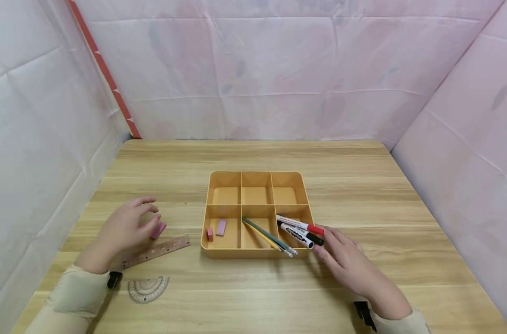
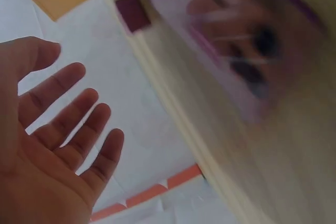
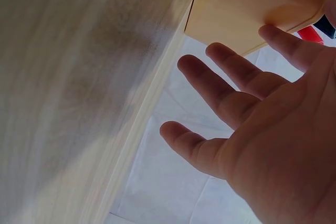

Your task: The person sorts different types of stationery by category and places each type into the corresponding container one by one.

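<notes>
In the head view my left hand (image 1: pixel 126 227) hovers with loosely bent fingers beside a pink eraser (image 1: pixel 158 230) on the table. The left wrist view shows that hand's fingers spread, nothing between them. Below it lie a ruler (image 1: pixel 157 252) and a clear protractor (image 1: pixel 148 290). My right hand (image 1: pixel 347 262) is at the front right corner of a yellow divided box (image 1: pixel 253 253), its index finger by the box wall. Near its thumb and index finger are the ends of a red-capped marker (image 1: pixel 299 224), a black-capped marker (image 1: pixel 316 239) and a white marker (image 1: pixel 295 234).
A green pencil (image 1: pixel 263 231) and a yellow pencil (image 1: pixel 262 234) lean over the box's front middle wall. In its front left compartment lie a lilac eraser (image 1: pixel 221 227) and a small pink eraser (image 1: pixel 210 234). Cloth-covered walls (image 1: pixel 270 69) stand behind and beside the table.
</notes>
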A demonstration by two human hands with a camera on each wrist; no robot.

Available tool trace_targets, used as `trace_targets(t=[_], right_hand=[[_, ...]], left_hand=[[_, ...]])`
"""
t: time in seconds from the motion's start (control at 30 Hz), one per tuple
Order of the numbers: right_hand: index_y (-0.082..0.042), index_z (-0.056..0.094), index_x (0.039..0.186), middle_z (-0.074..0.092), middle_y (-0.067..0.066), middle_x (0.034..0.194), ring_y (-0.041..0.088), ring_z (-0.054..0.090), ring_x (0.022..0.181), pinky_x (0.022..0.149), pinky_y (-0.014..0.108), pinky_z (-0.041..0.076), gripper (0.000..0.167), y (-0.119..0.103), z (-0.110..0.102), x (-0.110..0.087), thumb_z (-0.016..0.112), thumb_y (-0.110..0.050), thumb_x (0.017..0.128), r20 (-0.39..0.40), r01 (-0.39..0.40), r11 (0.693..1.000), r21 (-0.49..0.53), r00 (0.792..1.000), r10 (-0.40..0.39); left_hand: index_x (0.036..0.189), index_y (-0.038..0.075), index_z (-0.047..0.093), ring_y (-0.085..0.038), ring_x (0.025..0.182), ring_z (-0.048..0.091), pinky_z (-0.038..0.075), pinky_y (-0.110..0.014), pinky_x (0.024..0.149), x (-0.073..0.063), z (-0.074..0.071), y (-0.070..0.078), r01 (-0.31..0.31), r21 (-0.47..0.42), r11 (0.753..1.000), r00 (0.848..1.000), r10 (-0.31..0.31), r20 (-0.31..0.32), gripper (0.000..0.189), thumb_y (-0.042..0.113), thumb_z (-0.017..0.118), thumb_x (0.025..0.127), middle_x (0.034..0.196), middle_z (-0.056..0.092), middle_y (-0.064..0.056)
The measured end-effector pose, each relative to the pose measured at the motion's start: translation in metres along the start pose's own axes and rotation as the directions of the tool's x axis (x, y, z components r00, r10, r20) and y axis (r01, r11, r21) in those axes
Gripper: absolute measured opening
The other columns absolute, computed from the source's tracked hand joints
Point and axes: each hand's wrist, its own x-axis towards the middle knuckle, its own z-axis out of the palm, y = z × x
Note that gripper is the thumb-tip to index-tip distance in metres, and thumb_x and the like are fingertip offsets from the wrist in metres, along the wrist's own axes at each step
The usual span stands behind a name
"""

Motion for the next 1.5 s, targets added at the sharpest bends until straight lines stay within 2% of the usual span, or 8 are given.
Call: trace_targets(t=[0.17, 0.33, 0.47, 0.63, 0.8, 1.03, 1.5], right_hand=[[-0.018, 0.056, 0.142, 0.061, 0.013, 0.142, 0.041, 0.057, 0.131, 0.098, 0.068, 0.040, 0.039, 0.000, 0.001, -0.001, 0.053, -0.037, 0.109, -0.003, -0.003, 1.000, 0.017, 1.000, 0.003], [-0.016, 0.056, 0.143, 0.061, 0.014, 0.142, 0.043, 0.057, 0.131, 0.098, 0.068, 0.040, 0.040, 0.000, 0.000, -0.002, 0.053, -0.037, 0.109, -0.002, -0.009, 1.000, 0.016, 1.000, 0.009], [-0.014, 0.057, 0.141, 0.062, 0.013, 0.140, 0.042, 0.059, 0.128, 0.097, 0.068, 0.041, 0.040, 0.000, 0.001, -0.002, 0.054, -0.037, 0.108, -0.003, -0.006, 1.000, 0.005, 1.000, 0.006], [-0.014, 0.057, 0.141, 0.061, 0.013, 0.140, 0.042, 0.059, 0.128, 0.097, 0.068, 0.041, 0.040, 0.000, 0.002, -0.001, 0.054, -0.037, 0.108, -0.001, -0.005, 1.000, 0.002, 1.000, 0.005], [-0.015, 0.057, 0.141, 0.061, 0.014, 0.141, 0.043, 0.059, 0.128, 0.097, 0.069, 0.041, 0.040, -0.001, 0.001, -0.001, 0.053, -0.037, 0.108, 0.001, -0.001, 1.000, -0.002, 1.000, 0.001], [-0.015, 0.058, 0.141, 0.060, 0.014, 0.143, 0.043, 0.058, 0.129, 0.096, 0.069, 0.041, 0.040, 0.000, 0.001, 0.000, 0.054, -0.037, 0.108, 0.002, 0.004, 1.000, -0.002, 1.000, -0.004], [-0.012, 0.059, 0.141, 0.060, 0.015, 0.143, 0.044, 0.058, 0.128, 0.097, 0.069, 0.041, 0.041, 0.002, 0.001, -0.001, 0.054, -0.037, 0.108, 0.001, 0.008, 1.000, 0.003, 1.000, -0.008]], left_hand=[[0.096, 0.002, 0.075, -0.050, 0.113, 0.063, 0.050, -0.065, 0.098, -0.004, -0.007, -0.009, 0.070, 0.047, 0.996, 0.993, -0.074, 0.094, 0.019, 0.020, 0.078, 0.089, 0.122, 0.068, -0.029], [0.092, 0.010, 0.076, -0.051, 0.118, 0.061, 0.048, -0.065, 0.101, -0.006, -0.011, -0.005, 0.125, 0.060, 0.990, 0.962, -0.136, 0.237, 0.028, 0.038, 0.076, 0.093, 0.125, 0.067, -0.028], [0.092, 0.014, 0.077, -0.050, 0.119, 0.061, 0.048, -0.065, 0.102, -0.006, -0.010, -0.001, 0.143, 0.056, 0.988, 0.944, -0.154, 0.291, 0.034, 0.047, 0.071, 0.096, 0.126, 0.067, -0.026], [0.090, 0.016, 0.077, -0.046, 0.116, 0.062, 0.049, -0.062, 0.102, -0.005, -0.006, 0.001, 0.116, 0.062, 0.991, 0.945, -0.129, 0.300, 0.030, 0.046, 0.077, 0.091, 0.121, 0.069, -0.022], [0.081, 0.020, 0.073, -0.045, 0.114, 0.063, 0.051, -0.061, 0.099, -0.005, -0.004, 0.000, 0.108, 0.080, 0.991, 0.942, -0.128, 0.311, 0.024, 0.042, 0.084, 0.085, 0.120, 0.070, -0.021], [0.073, 0.023, 0.067, -0.046, 0.116, 0.063, 0.050, -0.061, 0.101, -0.009, -0.004, -0.004, 0.113, 0.085, 0.990, 0.937, -0.135, 0.322, 0.029, 0.042, 0.087, 0.081, 0.120, 0.070, -0.022], [0.072, 0.021, 0.066, -0.047, 0.115, 0.063, 0.052, -0.060, 0.097, -0.012, -0.004, -0.009, 0.097, 0.081, 0.992, 0.940, -0.118, 0.321, 0.021, 0.026, 0.085, 0.082, 0.123, 0.069, -0.023]])
